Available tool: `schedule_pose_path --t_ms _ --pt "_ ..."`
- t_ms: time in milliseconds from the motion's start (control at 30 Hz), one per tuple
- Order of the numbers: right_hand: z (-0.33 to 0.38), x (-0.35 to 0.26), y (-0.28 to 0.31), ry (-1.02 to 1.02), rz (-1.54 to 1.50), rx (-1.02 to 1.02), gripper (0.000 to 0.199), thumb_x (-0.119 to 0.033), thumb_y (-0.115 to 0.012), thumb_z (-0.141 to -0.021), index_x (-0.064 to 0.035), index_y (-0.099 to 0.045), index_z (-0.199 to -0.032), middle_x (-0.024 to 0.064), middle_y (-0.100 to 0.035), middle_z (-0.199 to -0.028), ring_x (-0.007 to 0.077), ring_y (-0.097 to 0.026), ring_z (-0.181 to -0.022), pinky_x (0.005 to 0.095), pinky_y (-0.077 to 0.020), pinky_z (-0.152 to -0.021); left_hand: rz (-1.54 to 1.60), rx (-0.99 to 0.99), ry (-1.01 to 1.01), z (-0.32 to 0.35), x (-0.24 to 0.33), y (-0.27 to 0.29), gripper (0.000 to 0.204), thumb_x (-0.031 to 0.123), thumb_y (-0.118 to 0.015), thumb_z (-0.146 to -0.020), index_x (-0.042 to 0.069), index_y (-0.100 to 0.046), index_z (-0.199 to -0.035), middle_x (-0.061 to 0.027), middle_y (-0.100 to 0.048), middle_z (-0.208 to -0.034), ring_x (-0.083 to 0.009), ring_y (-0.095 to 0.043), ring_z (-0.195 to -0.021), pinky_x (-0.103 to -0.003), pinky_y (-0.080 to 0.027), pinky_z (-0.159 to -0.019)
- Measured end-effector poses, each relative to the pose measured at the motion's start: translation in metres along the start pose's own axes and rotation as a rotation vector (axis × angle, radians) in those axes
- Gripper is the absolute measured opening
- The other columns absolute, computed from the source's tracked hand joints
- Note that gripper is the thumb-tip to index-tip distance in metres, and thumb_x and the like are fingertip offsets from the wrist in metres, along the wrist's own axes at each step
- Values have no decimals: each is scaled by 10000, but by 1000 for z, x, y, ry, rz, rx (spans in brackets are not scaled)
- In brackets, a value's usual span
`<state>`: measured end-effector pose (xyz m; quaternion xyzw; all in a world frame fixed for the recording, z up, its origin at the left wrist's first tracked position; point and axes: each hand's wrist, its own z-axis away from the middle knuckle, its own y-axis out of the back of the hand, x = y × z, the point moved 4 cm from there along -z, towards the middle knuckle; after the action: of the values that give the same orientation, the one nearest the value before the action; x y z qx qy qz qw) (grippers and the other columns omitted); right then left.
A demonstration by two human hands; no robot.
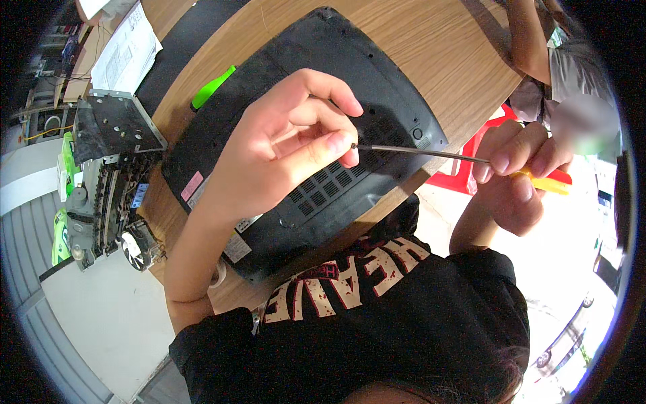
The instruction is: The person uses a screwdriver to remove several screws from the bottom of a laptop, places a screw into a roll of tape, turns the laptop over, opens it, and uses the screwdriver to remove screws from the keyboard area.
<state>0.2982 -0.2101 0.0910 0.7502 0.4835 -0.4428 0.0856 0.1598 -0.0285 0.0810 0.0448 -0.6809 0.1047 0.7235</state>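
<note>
A black laptop (323, 50) lies bottom side up on the wooden table, with vent slots and labels on its underside. Above it my left hand (266, 151) is closed in a pinch, thumb against forefinger. A tiny dark screw (354, 146) shows at those fingertips, against the tip of a screwdriver (424, 152). My right hand (515, 172) is wrapped round the screwdriver's yellow and red handle, off to the right past the laptop's edge. The shaft runs nearly level between both hands.
Beside the laptop's left edge lies a bright green tool (214, 87). Farther left are papers (129, 54), a dark metal plate (118, 124), opened machine parts and a small fan (136, 250). A red stool (447, 180) and another person's arm (528, 40) are at right.
</note>
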Motion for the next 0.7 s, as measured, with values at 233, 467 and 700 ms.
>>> schedule_pose_path --t_ms 233,467,700 --pt "-1 2 0 2 -19 -30 252 -133 -658 -801 -100 -423 -886 156 -580 -705 236 -579 -582 320 -517 -533 9 -10 39 1 -2 0 221 -18 -521 -876 22 -442 -1078 -77 -607 -801 -145 -587 -769 -279 -462 -739" --pt "-2 4 -2 43 -29 -113 183 -105 -556 -802 -79 -415 -916 153 -574 -810 198 -538 -606 284 -466 -527 2 -24 55 -1 -7 0 214 -44 -494 -876 21 -443 -1074 -74 -602 -799 -145 -582 -768 -282 -464 -747" --pt "-6 10 5 57 -61 -196 160 -131 -557 -826 -80 -430 -909 144 -596 -856 185 -523 -615 267 -458 -532 33 -22 16 1 -9 -1 210 -46 -490 -878 22 -445 -1072 -74 -597 -793 -143 -574 -770 -285 -462 -750"
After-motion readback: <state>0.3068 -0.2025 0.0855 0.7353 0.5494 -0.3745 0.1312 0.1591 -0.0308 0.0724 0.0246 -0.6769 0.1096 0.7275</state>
